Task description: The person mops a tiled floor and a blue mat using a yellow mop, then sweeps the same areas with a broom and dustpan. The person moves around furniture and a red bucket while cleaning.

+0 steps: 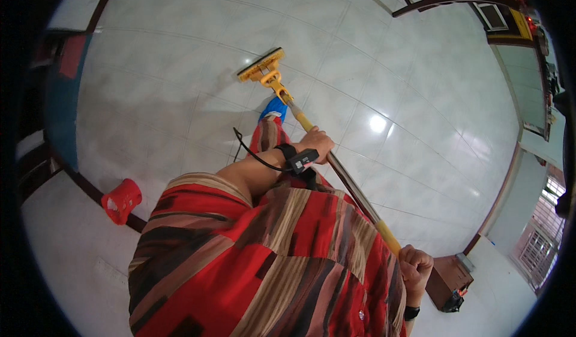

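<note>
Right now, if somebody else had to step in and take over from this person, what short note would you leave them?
Left hand: closed around the middle of the mop handle, a small black device strapped at the wrist.
Right hand: gripping the handle's upper end, by the yellow section, close to the body.
Yellow mop head: flat on the white tiled floor, out in front of a blue-slippered foot.
Also around: a red basket on its side to the left, a brown box at the right.
Done or left: the tiles are glossy all over, so I cannot tell mopped from unmopped.
</note>
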Available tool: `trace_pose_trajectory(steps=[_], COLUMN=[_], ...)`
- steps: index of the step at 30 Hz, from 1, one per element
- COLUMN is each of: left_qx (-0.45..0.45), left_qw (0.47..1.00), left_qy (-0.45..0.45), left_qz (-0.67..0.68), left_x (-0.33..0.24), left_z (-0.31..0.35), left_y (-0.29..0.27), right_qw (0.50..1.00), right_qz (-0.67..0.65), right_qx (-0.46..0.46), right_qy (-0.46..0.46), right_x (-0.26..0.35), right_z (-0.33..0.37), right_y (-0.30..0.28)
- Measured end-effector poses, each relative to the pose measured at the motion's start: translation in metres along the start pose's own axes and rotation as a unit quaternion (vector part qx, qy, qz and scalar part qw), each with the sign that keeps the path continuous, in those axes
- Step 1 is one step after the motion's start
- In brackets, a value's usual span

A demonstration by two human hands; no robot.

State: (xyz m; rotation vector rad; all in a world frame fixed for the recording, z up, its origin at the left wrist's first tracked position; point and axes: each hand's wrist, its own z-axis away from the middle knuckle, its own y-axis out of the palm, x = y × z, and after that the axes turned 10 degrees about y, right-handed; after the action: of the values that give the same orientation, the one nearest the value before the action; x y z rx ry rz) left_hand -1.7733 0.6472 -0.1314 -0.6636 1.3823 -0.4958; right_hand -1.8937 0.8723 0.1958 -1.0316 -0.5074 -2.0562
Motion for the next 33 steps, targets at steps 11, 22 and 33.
trace_pose_trajectory(steps=[11, 22, 33], left_qx=[-0.076, 0.030, 0.011], left_qw=[0.994, 0.969, 0.996], left_qy=[-0.051, -0.226, -0.011], left_qz=[-0.052, -0.099, 0.082], left_x=[0.023, 0.091, 0.007], left_z=[0.026, 0.088, 0.005], left_y=[0.001, -0.014, -0.018], right_qw=[0.995, 0.954, 0.971], right_qz=[0.031, 0.123, 0.188], right_qx=[0.080, 0.272, -0.084], right_qy=[-0.054, -0.014, -0.125], right_x=[-0.009, 0.005, 0.073], right_z=[-0.054, -0.124, -0.049], right_y=[-0.014, 0.067, 0.011])
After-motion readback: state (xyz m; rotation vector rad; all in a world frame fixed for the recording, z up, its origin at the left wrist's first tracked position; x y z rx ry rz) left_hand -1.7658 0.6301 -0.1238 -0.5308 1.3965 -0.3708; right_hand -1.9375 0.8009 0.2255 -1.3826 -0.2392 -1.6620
